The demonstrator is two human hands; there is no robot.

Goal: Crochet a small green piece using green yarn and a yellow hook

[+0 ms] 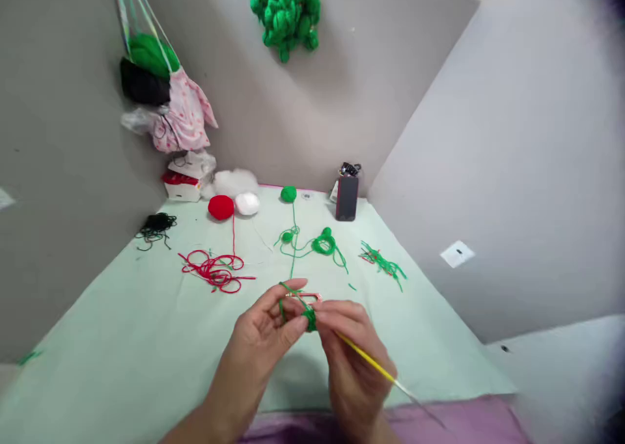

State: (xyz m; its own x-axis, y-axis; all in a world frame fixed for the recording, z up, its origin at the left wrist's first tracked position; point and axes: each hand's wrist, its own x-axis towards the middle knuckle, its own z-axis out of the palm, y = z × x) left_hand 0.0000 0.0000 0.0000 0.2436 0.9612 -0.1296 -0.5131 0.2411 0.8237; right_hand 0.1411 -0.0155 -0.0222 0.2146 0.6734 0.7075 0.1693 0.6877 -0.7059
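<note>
My left hand (271,323) pinches a small green crocheted piece (310,319) between thumb and fingers, with green yarn looped over its raised index finger. In my right hand (354,353) is a crochet hook (366,356) with a yellow grip and a metal shaft pointing down to the right. The hook's working tip is hidden at the green piece, where both hands meet. Just behind the fingers shows a small pinkish-orange object (312,297) whose kind I cannot make out. From the left hand, a strand runs back to a green yarn ball (288,194).
Red yarn ball (221,208), white yarn ball (247,203) and tangled red yarn (215,271) lie left. Green coils (325,242) and green scraps (383,263) lie beyond the hands. A phone (347,198) leans at the back. Black yarn (157,228) sits at the left edge.
</note>
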